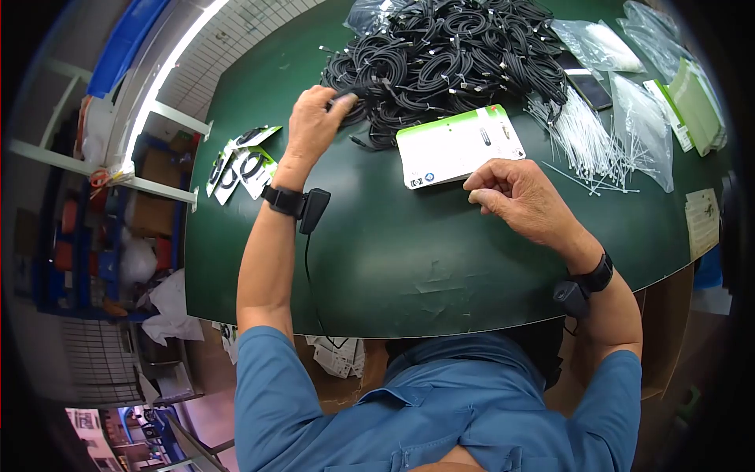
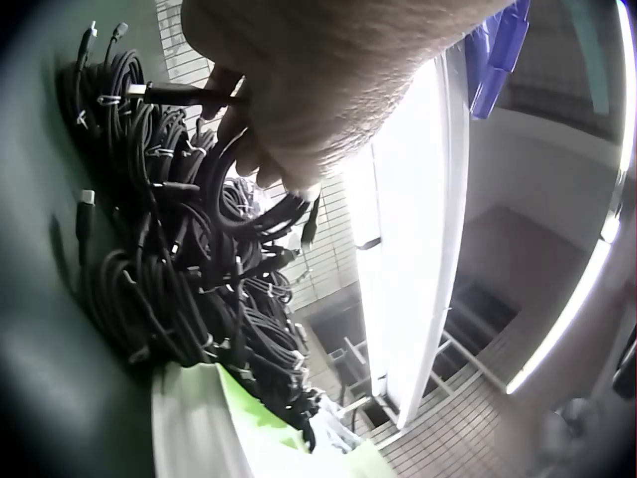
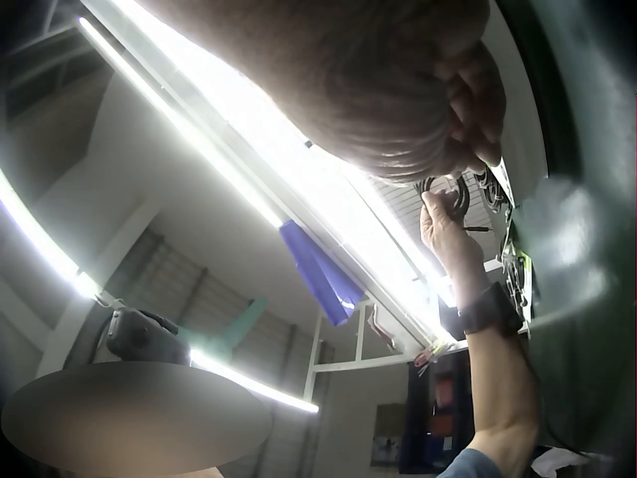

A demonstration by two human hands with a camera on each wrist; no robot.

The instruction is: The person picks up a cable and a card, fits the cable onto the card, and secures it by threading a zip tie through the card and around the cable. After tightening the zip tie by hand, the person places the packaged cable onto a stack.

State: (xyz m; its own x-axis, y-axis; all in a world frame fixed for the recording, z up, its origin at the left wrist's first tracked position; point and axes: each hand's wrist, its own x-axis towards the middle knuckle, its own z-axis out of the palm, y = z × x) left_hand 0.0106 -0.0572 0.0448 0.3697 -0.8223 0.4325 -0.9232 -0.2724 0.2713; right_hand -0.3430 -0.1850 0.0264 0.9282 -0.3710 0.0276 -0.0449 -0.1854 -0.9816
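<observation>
The left hand (image 1: 314, 126) grips a coiled black cable at the left edge of a large pile of black cables (image 1: 448, 63). In the left wrist view the coil (image 2: 239, 214) hangs from the fingers, with a cable end (image 2: 179, 94) sticking out. White-and-green packaging cards (image 1: 448, 149) lie in front of the pile. The right hand (image 1: 531, 204) is loosely curled at their lower right edge, thumb apart from the fingertips; nothing shows in its grasp, and whether it touches the cards is unclear.
Packed cables on cards (image 1: 244, 169) lie at the left. White cable ties (image 1: 578, 134), a phone (image 1: 590, 88), clear plastic bags (image 1: 641, 118) and green-edged packaging (image 1: 696, 106) are at the right. The table's front edge (image 1: 440, 333) is near the body.
</observation>
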